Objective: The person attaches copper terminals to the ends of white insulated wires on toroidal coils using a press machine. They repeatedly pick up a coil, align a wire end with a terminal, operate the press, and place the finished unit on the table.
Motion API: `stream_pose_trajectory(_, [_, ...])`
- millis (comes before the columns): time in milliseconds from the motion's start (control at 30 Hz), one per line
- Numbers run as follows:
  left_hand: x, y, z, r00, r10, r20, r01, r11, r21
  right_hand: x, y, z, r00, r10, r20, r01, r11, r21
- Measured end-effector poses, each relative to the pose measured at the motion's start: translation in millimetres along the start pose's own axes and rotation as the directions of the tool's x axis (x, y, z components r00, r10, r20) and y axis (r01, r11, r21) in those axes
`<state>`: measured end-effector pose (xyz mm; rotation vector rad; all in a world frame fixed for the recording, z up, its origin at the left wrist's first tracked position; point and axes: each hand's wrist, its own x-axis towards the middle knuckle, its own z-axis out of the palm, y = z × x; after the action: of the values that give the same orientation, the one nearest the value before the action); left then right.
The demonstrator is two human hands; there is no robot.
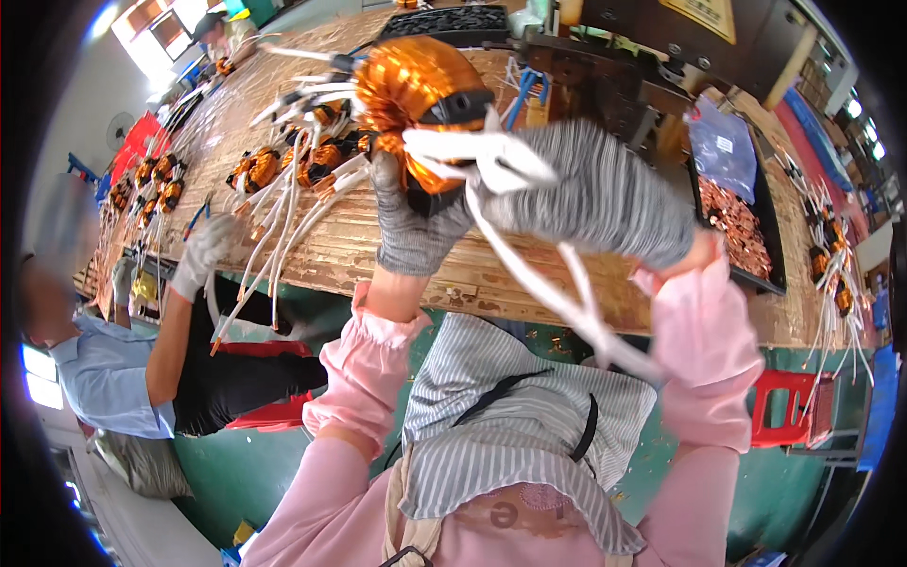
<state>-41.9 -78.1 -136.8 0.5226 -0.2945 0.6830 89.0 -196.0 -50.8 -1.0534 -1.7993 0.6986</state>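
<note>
A large ring-shaped coil (416, 80) wound with orange copper wire is raised above the bench, with a black piece on its side. My left hand (416, 227), in a grey knit glove, grips it from below, thumb up along the winding. My right hand (605, 194), gloved alike, is closed at the coil's right side around white sleeved leads (543, 283). Two leads hang from there toward my right sleeve, blurred by motion. More white leads stick out from the coil's far left. The right fingertips are partly hidden behind the leads.
Several smaller copper coils (253, 172) with white leads lie left on the wooden bench (331, 250). A dark press-like machine (595, 80) stands ahead. On the right are a black tray (777, 255) of copper pieces and more coils (831, 255). A co-worker's white-gloved hand (203, 250) is at left.
</note>
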Motion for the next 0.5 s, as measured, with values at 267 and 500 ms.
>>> stream_pose_trajectory(267, [-35, -37, 33, 0.98, -0.042, 0.197, 0.078, 0.981, -0.178, -48, -3, 4, 0.997, 0.024, 0.067, -0.045, 0.939, 0.341])
stream_pose_trajectory(500, [-74, -69, -23, 0.951, 0.107, -0.291, -0.03, 0.966, 0.258, -115, 32, 25, 0.994, -0.046, -0.101, 0.067, 0.972, 0.223])
